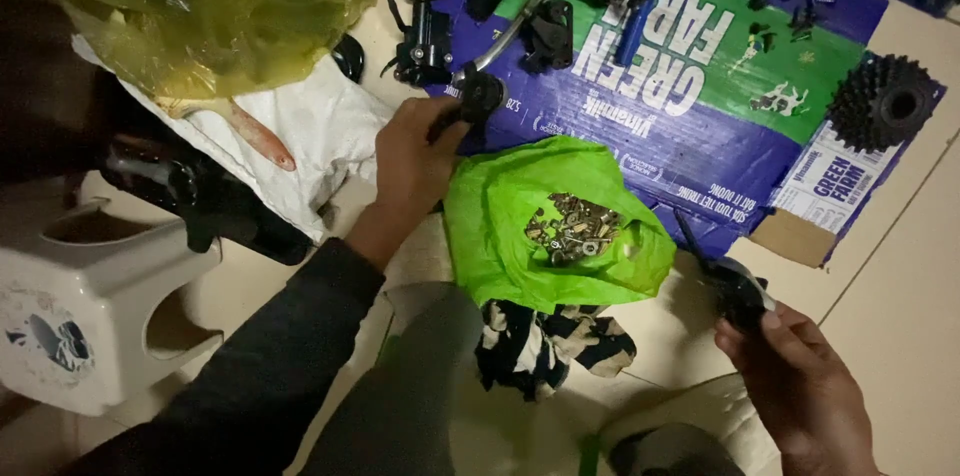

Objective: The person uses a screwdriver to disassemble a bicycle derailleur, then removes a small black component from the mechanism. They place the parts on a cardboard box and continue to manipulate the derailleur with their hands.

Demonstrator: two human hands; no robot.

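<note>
From my remote seat I see bare tile open right of the green bag (555, 221) of small metal hardware, while black bike parts crowd the flattened cardboard (700, 126) behind it.

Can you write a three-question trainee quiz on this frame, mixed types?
1. True or false: the left hand grips a black part at the cardboard's edge.
2. What lies in the open green plastic bag? A) small metal nuts and bolts B) a chain C) tape
3. Which toothed part sits at the cardboard's right end?

Key: 1 true; 2 A; 3 the cassette sprocket. The right hand also holds a black part.
</note>
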